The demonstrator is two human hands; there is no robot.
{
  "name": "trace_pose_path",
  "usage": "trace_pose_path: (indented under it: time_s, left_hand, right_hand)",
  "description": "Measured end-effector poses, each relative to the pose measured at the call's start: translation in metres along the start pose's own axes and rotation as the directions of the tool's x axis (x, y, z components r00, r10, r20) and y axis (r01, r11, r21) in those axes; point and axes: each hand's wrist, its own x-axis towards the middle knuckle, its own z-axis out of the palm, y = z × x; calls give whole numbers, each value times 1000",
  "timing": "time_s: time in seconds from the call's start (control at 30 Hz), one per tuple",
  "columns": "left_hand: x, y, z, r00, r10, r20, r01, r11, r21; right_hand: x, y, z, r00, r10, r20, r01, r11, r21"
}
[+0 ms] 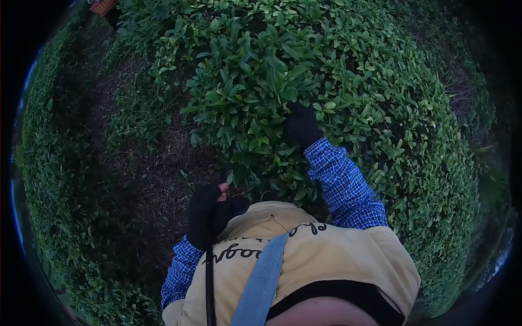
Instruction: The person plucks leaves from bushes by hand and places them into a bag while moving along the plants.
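My right hand (302, 124), in a dark glove, reaches into the leafy green bush (348, 70). Its fingers are closed at the base of a leafy shoot (278, 81) that stands up in front of them; leaves partly hide the fingertips. Lower left, close to my body, my left hand (207, 213) is curled closed in a dark glove with bare fingertips showing. A small leaf (230, 177) lies just above those fingertips, and I cannot tell whether it is held. What sits inside the left fist is hidden.
Bare soil with dry litter (168, 179) runs along the left of the bush, with another hedge row (43, 152) beyond. An orange basket (102, 6) shows at the top left. A grey-blue strap (261, 282) and a dark strap or rod (210, 288) cross my yellow shirt (326, 255).
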Motion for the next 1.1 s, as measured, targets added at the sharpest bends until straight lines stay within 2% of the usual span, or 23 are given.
trace_pose_path:
  time_s: [0.03, 0.07, 0.1, 0.13, 0.17, 0.23, 0.27, 0.33, 0.4, 0.47, 0.5, 0.53, 0.6, 0.67, 0.73, 0.8, 0.83, 0.87, 0.93, 0.97, 1.0, 1.07, 1.1]
  left_hand:
    - [-2, -2, -1, 1000, -10, -21, 10, 1000, -3]
    - [1, -3, 5, 998, -27, -49, 27, 1000, -2]
    - [5, -1, 8, 998, -22, -56, 20, 999, -24]
    - [6, 1, 4, 999, -36, -39, 36, 999, 3]
    - [4, 0, -1, 998, -58, -25, 59, 997, 42]
    - [4, -13, -2, 998, -56, -33, 58, 997, 56]
    - [2, -17, 1, 999, -41, -19, 42, 998, 44]
    - [4, -14, 2, 996, -94, 5, 94, 995, 37]
    - [15, -13, 4, 996, -88, -20, 88, 995, 44]
    - [18, -13, 1, 998, -56, 2, 55, 992, 115]
    - [20, -12, 2, 1000, -24, 4, 23, 994, 109]
    - [21, -13, 2, 1000, 9, 9, -10, 995, 103]
    - [18, -17, 2, 1000, 19, -2, -19, 994, 105]
    - [19, -17, 2, 1000, -4, 4, 4, 998, 62]
    - [16, -17, -1, 1000, -22, -15, 23, 998, 62]
    - [14, -15, -3, 999, -44, -24, 46, 996, 81]
    - [13, -15, -4, 998, -48, -30, 51, 995, 84]
    - [12, -15, -4, 998, -37, -47, 41, 995, 95]
    - [10, -15, -6, 997, -27, -68, 34, 994, 105]
    - [8, -15, -7, 997, -47, -64, 54, 992, 114]
    - [6, -16, -8, 996, -65, -61, 72, 990, 123]
    - [4, -16, -9, 995, -66, -80, 75, 991, 112]
    - [3, -16, -10, 993, -69, -92, 77, 992, 98]
  right_hand:
    - [-13, -3, -2, 999, 19, -49, -19, 1000, 2]
    - [-24, 12, -3, 999, 39, 15, -39, 999, 17]
    - [-42, 15, -7, 1000, -29, 9, 28, 995, 99]
    - [-53, 13, -11, 980, 157, 126, -188, 937, 294]
    - [-69, 4, -18, 996, 85, 24, -88, 990, 107]
    - [-83, -4, -37, 985, 173, 18, -155, 828, 539]
    - [-82, -18, -53, 996, -85, -30, 82, 707, 702]
    - [-63, -28, -71, 996, -25, -84, 58, 905, 422]
    - [-30, 22, -65, 977, -19, -212, 48, 990, 132]
    - [0, 36, -63, 980, -103, -171, 99, 995, -30]
    - [8, 21, -63, 942, -270, -198, 254, 962, -104]
    - [23, 24, -55, 958, -219, -187, 198, 972, -124]
    - [46, 42, -38, 892, -429, -146, 417, 903, -103]
    - [65, 35, -28, 870, -492, -43, 479, 861, -169]
    - [58, -27, -30, 973, -188, 135, 200, 977, -79]
    - [63, -38, -19, 959, -170, 224, 131, 975, 181]
    - [64, -46, -16, 952, -224, 208, 214, 974, 70]
    - [66, -43, -10, 950, -227, 214, 217, 974, 71]
    - [72, -29, 5, 933, -251, 259, 308, 927, -212]
    - [68, -24, 9, 920, -356, 162, 389, 881, -271]
    - [65, -28, 9, 918, -361, 163, 393, 879, -271]
    - [57, -37, 6, 973, -216, 87, 231, 931, -281]
    - [54, -40, 0, 978, -167, 127, 199, 928, -314]
